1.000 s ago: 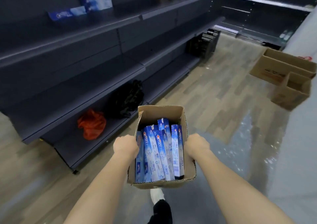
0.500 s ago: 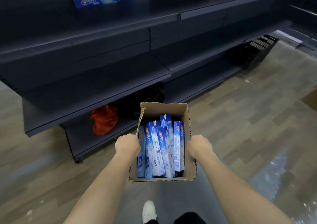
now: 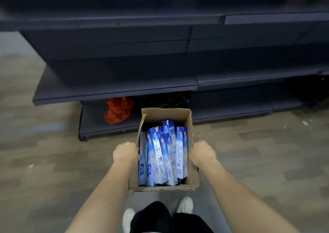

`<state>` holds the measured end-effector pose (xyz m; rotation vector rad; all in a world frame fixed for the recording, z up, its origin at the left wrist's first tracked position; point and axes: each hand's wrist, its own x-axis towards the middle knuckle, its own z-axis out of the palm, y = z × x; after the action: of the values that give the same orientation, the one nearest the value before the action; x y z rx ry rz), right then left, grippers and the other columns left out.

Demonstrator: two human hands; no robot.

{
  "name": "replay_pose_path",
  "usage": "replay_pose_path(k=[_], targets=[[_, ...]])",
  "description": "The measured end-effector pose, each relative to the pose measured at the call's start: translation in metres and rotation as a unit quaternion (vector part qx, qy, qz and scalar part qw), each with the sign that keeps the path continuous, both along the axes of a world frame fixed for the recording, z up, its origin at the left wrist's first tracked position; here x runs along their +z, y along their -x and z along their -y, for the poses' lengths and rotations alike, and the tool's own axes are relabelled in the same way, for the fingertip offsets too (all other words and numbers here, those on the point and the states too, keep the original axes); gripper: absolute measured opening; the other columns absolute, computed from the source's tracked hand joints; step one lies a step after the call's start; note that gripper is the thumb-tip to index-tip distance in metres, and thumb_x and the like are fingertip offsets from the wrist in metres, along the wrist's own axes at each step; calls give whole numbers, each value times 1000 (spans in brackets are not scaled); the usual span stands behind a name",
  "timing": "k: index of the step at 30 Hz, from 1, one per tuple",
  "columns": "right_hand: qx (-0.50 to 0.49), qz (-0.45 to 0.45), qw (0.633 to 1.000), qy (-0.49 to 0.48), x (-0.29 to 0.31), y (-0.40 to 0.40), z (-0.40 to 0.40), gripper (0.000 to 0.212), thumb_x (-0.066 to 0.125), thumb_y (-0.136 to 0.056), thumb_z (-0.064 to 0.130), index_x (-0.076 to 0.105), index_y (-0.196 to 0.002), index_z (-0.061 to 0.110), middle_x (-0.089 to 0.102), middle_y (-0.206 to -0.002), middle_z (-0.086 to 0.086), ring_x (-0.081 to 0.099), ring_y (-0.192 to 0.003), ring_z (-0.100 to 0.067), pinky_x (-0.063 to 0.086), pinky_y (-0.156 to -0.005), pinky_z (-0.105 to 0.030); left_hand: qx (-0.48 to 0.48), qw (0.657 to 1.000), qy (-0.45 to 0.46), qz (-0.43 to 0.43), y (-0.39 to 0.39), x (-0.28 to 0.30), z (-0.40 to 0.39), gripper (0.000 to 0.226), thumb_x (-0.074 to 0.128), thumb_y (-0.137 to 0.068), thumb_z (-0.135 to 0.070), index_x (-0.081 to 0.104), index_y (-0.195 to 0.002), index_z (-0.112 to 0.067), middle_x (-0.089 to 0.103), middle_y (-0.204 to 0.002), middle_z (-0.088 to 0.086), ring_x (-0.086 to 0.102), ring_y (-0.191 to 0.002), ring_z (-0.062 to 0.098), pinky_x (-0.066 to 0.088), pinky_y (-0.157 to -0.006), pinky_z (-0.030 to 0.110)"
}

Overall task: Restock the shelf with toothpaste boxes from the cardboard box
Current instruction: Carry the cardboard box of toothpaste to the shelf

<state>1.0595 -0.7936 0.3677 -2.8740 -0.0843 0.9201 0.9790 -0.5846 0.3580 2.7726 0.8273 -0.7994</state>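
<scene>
Dark store shelves (image 3: 115, 92) stand at twelve o'clock, while left hand (image 3: 125, 153) and right hand (image 3: 202, 152) grip opposite sides of a cardboard box (image 3: 166, 116) between them, its toothpaste boxes (image 3: 162, 156) lying lengthwise toward the shelves.

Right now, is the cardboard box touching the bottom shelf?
Apart. The head view shows the cardboard box carried between the left hand and right hand, with floor visible between its base and the bottom shelf.
</scene>
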Motion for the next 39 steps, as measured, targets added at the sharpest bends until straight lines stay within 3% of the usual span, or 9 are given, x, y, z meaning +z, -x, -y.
replay_pose_path(k=[8,20,30,39], targets=[[92,-11,995,34,-9,-42,-6,31,40,-96,14,64,-113,6,63,-118,-12,60,-108,-29,49,-84,-32,78,997,4,-17,-9,-11,11,28,42,-96,-16,64,-113,-14,63,-115,5,56,-110,23,46,-85,29],[37,-60,995,68,-54,-100,-15,29,40,-94,11,65,-109,9,65,-114,-9,61,-105,-27,45,-78,-27,106,990,69,-68,-74,-55,-1,25,42,-96,-15,64,-106,-12,65,-107,4,60,-101,23,46,-77,28],[-19,-95,993,73,-129,-160,3,31,38,-97,14,64,-111,5,65,-114,-12,62,-104,-29,49,-82,-31,122,984,105,-80,-147,-130,19,29,39,-99,-19,64,-111,-9,65,-112,9,61,-104,27,48,-82,33],[-36,-109,992,54,-245,-206,15,34,36,-97,16,63,-115,6,63,-117,-13,60,-108,-31,48,-85,-32,129,982,101,-99,-187,-249,31,32,36,-96,-12,65,-109,-11,65,-108,9,62,-101,27,49,-81,34]])
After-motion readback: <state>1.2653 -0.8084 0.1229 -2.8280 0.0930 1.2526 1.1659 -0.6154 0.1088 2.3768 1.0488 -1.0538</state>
